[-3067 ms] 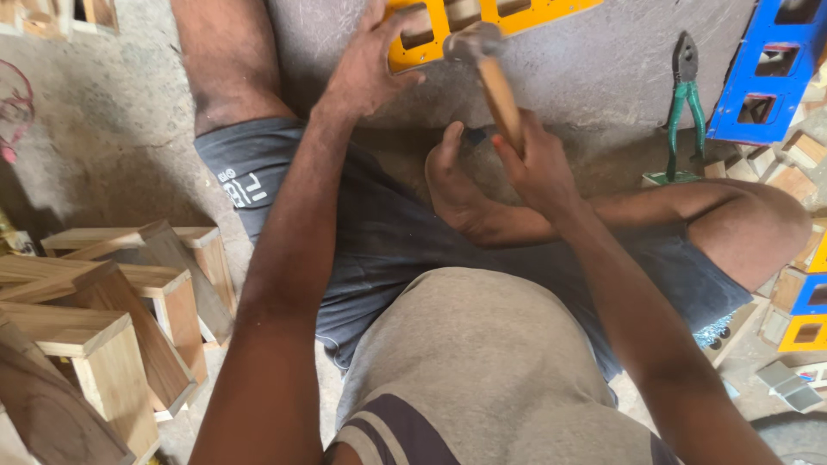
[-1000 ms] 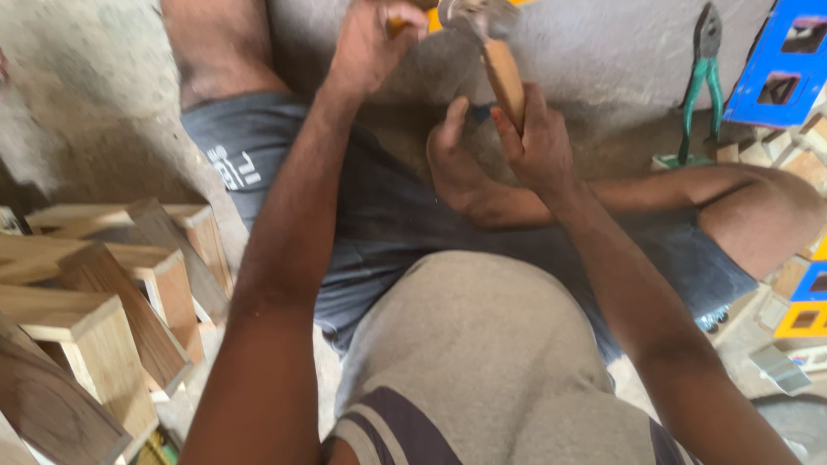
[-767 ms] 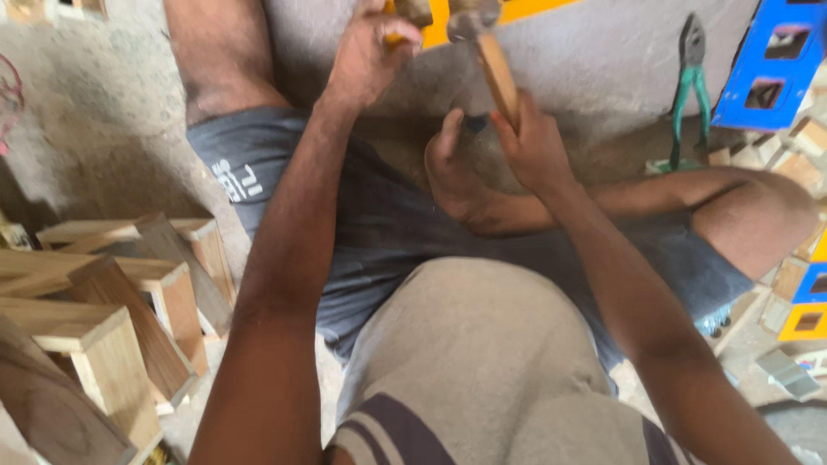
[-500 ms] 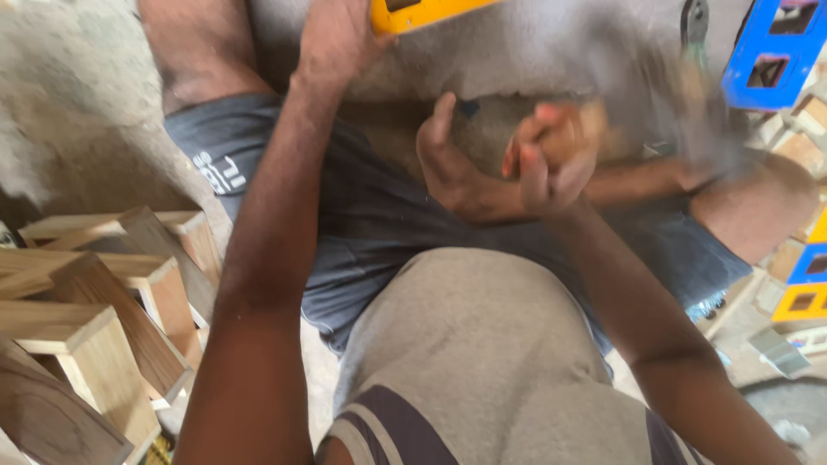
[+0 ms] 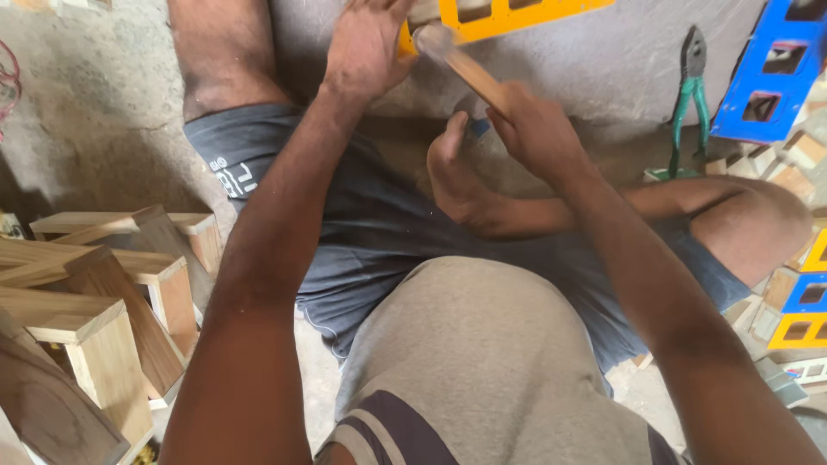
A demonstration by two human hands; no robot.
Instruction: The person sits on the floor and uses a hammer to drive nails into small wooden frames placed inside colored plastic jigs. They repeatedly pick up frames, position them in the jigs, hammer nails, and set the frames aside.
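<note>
- Nearest the camera sits the person's own grey shirt with a dark stripe at its lower edge, and below it dark blue shorts spread across the lap.
- At the left edge stands a stack of unpainted wooden boxes, open-sided and leaning on each other, resting on the rough concrete floor.
- At the right edge lie small painted frames, yellow and blue, beside bare wooden blocks.
- The person sits with the right leg folded in; its bare foot lies sole-up in the middle of the view, just below the hands.
- The right hand is closed tight around the wooden handle of a hammer; the handle slants up and left, and the blurred metal head sits at the lower edge of a yellow frame.
- The left hand rests with fingers curled at the left end of that yellow frame, touching it; whether it pinches something small there cannot be told.
- The yellow frame lies flat on the floor at the top of the view, with rectangular cut-outs showing.
- Farther right, green-handled pliers lie on the floor, and beyond them a blue frame with cut-outs reaches the top right corner.
</note>
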